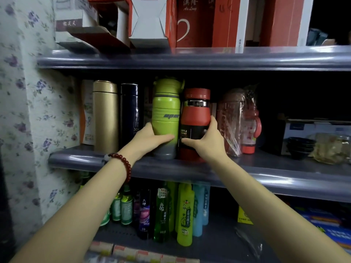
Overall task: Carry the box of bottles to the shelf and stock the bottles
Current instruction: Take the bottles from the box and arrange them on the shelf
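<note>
Stocking step: my left hand (152,136) wrapped on green bottle (166,118), right hand (206,138) on red bottle (195,122), both on mid shelf (266,179). Next: push bottles far back, let go.

Grey middle shelf (247,172), gold flask (105,114), navy flask (129,112), green bottle (166,114), red bottle (195,118) upright on it

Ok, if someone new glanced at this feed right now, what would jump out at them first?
Most likely the two bright bottles at the middle shelf's front edge: a lime green bottle in the left hand's grip and a red bottle in the right hand, standing side by side. Next, the dark red bead bracelet on the left wrist. Then the red cartons on the shelf above.
</note>
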The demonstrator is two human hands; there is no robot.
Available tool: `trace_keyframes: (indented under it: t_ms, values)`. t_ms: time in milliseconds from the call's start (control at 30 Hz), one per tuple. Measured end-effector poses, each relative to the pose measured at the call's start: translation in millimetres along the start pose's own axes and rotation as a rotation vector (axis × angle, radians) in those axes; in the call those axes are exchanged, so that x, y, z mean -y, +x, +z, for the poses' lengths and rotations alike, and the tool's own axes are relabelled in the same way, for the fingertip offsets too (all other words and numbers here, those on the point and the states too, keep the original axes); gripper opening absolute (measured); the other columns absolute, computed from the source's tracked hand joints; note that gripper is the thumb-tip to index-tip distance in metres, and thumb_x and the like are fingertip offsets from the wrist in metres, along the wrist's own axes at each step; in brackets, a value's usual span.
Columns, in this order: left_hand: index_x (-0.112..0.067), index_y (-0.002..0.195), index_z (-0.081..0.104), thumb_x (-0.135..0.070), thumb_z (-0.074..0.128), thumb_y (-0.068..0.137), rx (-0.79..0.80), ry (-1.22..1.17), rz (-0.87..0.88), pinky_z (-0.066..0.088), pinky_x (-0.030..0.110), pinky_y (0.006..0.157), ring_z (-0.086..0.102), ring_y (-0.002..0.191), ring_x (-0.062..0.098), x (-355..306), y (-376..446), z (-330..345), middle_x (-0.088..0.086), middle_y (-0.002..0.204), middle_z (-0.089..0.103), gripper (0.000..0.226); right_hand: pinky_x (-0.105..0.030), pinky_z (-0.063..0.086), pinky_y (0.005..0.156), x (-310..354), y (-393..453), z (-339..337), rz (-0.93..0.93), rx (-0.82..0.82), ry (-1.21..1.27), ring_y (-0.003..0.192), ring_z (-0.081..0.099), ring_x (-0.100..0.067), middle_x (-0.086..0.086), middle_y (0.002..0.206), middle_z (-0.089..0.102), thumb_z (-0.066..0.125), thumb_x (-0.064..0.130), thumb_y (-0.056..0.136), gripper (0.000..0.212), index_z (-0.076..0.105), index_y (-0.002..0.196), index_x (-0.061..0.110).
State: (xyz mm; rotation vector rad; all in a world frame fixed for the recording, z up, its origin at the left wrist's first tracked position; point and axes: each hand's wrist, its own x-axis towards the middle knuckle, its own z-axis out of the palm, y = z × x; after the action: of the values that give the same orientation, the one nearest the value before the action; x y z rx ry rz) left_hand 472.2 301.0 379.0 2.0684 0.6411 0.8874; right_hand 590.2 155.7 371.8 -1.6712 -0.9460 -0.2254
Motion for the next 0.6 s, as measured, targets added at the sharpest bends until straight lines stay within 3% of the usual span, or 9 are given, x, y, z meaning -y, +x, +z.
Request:
trace_keyframes:
  t_ms: [167, 267, 367, 467, 600]
  values:
    - [-0.014, 0.128, 0.051, -0.029, 0.072, 0.08, -0.101, 0.255, 0.048, 0.036, 0.02, 0.082, 0.055, 0.106, 0.019, -8, -39, 2, 0.003, 0.112, 0.061, 0.055, -0.032, 0.043, 0.089, -1, -18, -7, -0.012, 0.07, -0.108, 0.113, 0.054, -0.032, -0.014, 0.126, 0.052, 0.081, 0.02, 0.069, 0.091, 0.028, 0.141, 0.009]
    - [-0.015, 0.127, 0.056, -0.024, 0.068, 0.082, -0.193, 0.342, 0.06, 0.037, 0.019, 0.084, 0.059, 0.107, 0.02, -10, -65, 5, 0.006, 0.113, 0.065, 0.048, -0.038, 0.043, 0.097, 1, -39, -15, -0.075, 0.13, -0.143, 0.121, 0.048, -0.034, -0.016, 0.135, 0.044, 0.074, 0.022, 0.075, 0.087, 0.025, 0.145, 0.008]
    - [-0.015, 0.109, 0.069, -0.02, 0.067, 0.082, -0.21, 0.458, 0.057, 0.04, 0.019, 0.084, 0.063, 0.101, 0.016, -12, -94, 10, 0.002, 0.105, 0.07, 0.027, -0.04, 0.04, 0.105, -1, -65, -23, -0.194, 0.248, -0.21, 0.13, 0.04, -0.035, -0.015, 0.146, 0.035, 0.068, 0.026, 0.081, 0.079, 0.027, 0.147, 0.01]
    - [-0.013, 0.1, 0.072, -0.019, 0.068, 0.081, -0.215, 0.542, 0.028, 0.045, 0.022, 0.084, 0.064, 0.096, 0.017, -10, -127, 13, 0.003, 0.1, 0.071, 0.02, -0.037, 0.041, 0.101, -4, -89, -24, -0.319, 0.367, -0.256, 0.128, 0.043, -0.03, -0.01, 0.14, 0.044, 0.064, 0.027, 0.084, 0.065, 0.037, 0.141, 0.012]
    - [-0.012, 0.105, 0.07, -0.02, 0.066, 0.082, -0.222, 0.665, -0.141, 0.041, 0.022, 0.081, 0.063, 0.099, 0.019, 1, -185, 11, 0.004, 0.103, 0.07, 0.025, -0.037, 0.044, 0.092, -9, -126, -13, -0.348, 0.577, -0.264, 0.121, 0.049, -0.031, -0.011, 0.131, 0.051, 0.063, 0.025, 0.085, 0.054, 0.045, 0.134, 0.012]
